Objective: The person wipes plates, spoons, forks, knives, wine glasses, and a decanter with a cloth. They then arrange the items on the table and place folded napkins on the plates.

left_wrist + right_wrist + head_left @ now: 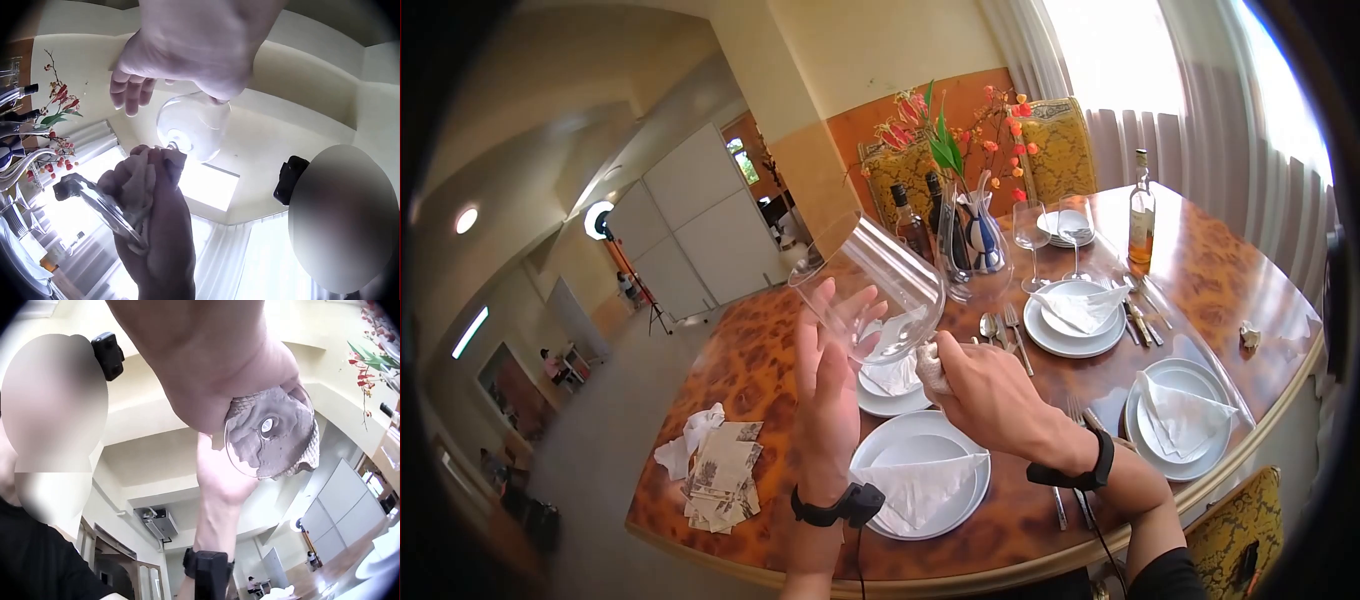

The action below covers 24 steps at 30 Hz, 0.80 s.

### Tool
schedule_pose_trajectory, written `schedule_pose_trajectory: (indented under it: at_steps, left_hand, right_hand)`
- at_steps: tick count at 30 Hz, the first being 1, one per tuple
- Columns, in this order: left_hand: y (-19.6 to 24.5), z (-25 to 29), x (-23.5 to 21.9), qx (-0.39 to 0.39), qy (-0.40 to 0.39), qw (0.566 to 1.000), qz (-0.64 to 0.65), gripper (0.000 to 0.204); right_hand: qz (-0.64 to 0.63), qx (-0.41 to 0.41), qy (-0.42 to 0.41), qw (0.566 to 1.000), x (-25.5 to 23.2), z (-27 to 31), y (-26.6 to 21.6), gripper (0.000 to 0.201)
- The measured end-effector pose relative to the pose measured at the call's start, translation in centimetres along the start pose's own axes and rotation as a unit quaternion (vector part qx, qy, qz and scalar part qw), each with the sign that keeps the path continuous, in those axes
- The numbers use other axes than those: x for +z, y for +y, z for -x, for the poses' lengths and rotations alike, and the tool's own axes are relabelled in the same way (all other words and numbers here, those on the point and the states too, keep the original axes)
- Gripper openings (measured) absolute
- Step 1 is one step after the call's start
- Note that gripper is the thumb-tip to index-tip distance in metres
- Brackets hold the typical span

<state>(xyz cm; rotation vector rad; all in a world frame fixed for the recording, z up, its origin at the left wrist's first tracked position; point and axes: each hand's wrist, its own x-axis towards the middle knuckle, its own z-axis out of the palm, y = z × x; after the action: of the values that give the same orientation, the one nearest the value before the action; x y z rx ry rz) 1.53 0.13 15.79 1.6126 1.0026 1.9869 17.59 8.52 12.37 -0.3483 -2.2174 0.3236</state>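
A clear wine glass is held tilted above the table, its bowl toward the upper left. My right hand grips the stem through a white cloth; in the right wrist view, the cloth shows behind the round glass foot. My left hand is raised at the bowl, fingers loosely extended and partly seen through the glass. In the left wrist view that hand is beside the bowl, its thumb by the rim; whether it touches is unclear.
Below are stacked plates with folded napkins, and cutlery. Papers and a crumpled white cloth lie at the left. Toward the back stand two wine glasses, a flower vase, dark bottles and an amber bottle.
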Motion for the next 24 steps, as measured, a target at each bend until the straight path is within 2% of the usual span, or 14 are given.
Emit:
schedule_pose_trajectory:
  at_steps: [3, 5, 7, 9, 12, 13, 14, 15, 16, 17, 19, 20, 22, 24]
  left_hand:
    - [-0.6, 0.6, 0.3, 0.048, -0.012, 0.999, -0.009, 0.107]
    - [-0.8, 1.2, 0.9, 0.042, -0.007, 0.999, 0.010, 0.111]
    - [-1.0, 1.8, 1.7, 0.056, 0.078, 0.995, 0.015, 0.104]
    - [-1.2, 2.0, 1.4, 0.065, 0.086, 0.994, 0.009, 0.096]
    - [-1.0, 1.8, 1.0, 0.080, 0.116, 0.989, 0.052, 0.081]
    - [-1.0, 1.7, 0.8, 0.079, 0.117, 0.989, 0.054, 0.081]
    - [-0.8, 1.6, 0.7, 0.083, 0.121, 0.988, 0.055, 0.080]
    - [-0.7, 1.6, 0.6, 0.088, 0.126, 0.987, 0.056, 0.079]
    - [-0.6, 1.4, 0.6, 0.099, 0.140, 0.983, 0.063, 0.074]
    - [-0.3, 1.2, 0.6, 0.099, 0.142, 0.983, 0.063, 0.074]
    - [0.4, 1.0, 0.6, 0.076, 0.163, 0.976, 0.120, 0.069]
    - [0.2, 0.8, 0.4, 0.083, 0.164, 0.974, 0.134, 0.066]
    - [-0.1, 0.6, 0.8, 0.088, 0.192, 0.967, 0.143, 0.066]
    - [-0.8, 0.6, 1.2, 0.092, 0.217, 0.960, 0.150, 0.066]
  right_hand:
    - [0.090, -0.016, 0.024, 0.995, -0.6, -0.2, 0.1, 0.015]
    - [0.124, -0.035, 0.038, 0.991, -0.5, -0.2, -0.1, 0.010]
    - [0.125, -0.051, 0.026, 0.991, 0.5, 0.2, -0.6, 0.007]
    - [0.101, -0.048, 0.001, 0.994, 1.1, 0.3, -0.7, 0.008]
    - [-0.043, -0.086, 0.019, 0.995, 1.1, 0.1, -0.4, 0.028]
    - [-0.042, -0.085, 0.017, 0.995, 0.6, 0.0, -0.4, 0.028]
    - [-0.159, -0.038, 0.052, 0.985, -0.1, -0.2, -0.5, 0.031]
    - [-0.274, 0.009, 0.087, 0.958, -0.6, -0.4, -0.5, 0.034]
    - [-0.292, 0.043, 0.150, 0.944, -0.4, -0.6, 0.4, 0.025]
    - [-0.360, 0.079, 0.226, 0.902, 0.3, -1.0, 1.3, 0.018]
    - [-0.482, 0.143, 0.269, 0.821, -0.2, -1.7, 3.8, 0.023]
    - [-0.481, 0.144, 0.268, 0.823, -0.1, -1.9, 4.2, 0.023]
    - [-0.638, 0.222, 0.296, 0.675, 0.0, -2.1, 4.3, 0.027]
    - [-0.703, 0.246, 0.227, 0.627, 0.9, -1.8, 2.8, 0.035]
